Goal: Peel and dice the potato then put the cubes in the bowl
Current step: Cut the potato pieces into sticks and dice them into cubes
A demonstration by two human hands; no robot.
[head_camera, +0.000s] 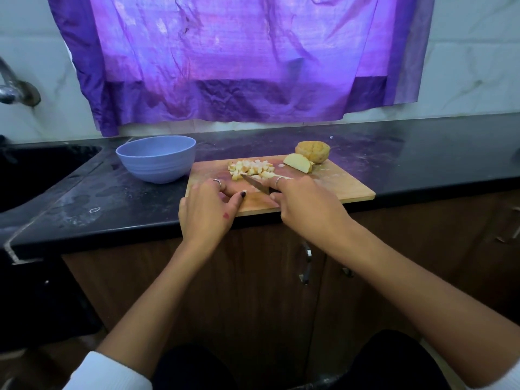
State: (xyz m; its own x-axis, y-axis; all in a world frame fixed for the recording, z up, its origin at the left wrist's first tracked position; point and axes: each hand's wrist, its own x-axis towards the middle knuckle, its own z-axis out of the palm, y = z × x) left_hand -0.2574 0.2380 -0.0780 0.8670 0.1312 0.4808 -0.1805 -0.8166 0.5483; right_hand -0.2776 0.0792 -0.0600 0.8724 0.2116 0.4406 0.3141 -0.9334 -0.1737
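Observation:
A wooden cutting board [337, 184] lies on the black counter. A pile of potato cubes [251, 168] sits at its far middle. A cut potato wedge [297, 162] and a larger unpeeled potato piece [313, 151] lie at the board's far right corner. My right hand [305, 202] grips a knife [254, 184], forefinger along the blade, tip pointing left toward the cubes. My left hand [209, 206] curls over a small potato piece [244, 191] beside the blade, mostly hiding it. The empty blue bowl [156, 159] stands left of the board.
A dark sink [36, 170] lies at the far left with a metal tap [11, 88] above it. A purple cloth [239, 57] hangs on the wall behind. Brown cabinet doors with metal handles [306, 263] are below the counter edge.

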